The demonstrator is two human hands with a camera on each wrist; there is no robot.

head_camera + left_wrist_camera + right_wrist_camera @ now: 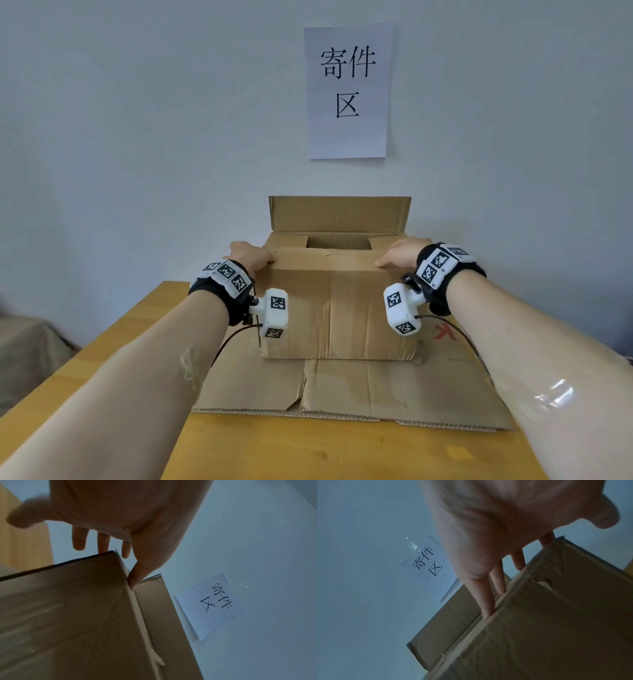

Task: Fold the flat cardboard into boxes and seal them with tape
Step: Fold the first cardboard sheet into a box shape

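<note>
Pressing down with straight, spread fingers, the left hand [249, 256] lies on the 9 o'clock end of the near flap of the cardboard box [337, 308], which stands on a flat cardboard sheet [342, 387] at the far end of the tabletop [102, 370], close to the wall. The box looks light, stiff along its creases and easily dented, so it is probably best held flat-palmed at the flap ends and corners. At 3 o'clock the right hand [399, 255] presses likewise, fingers extended; the far flap [339, 214] stands upright at 12 o'clock under the paper sign [347, 92], leaving open room mainly toward 6 o'clock.
</note>
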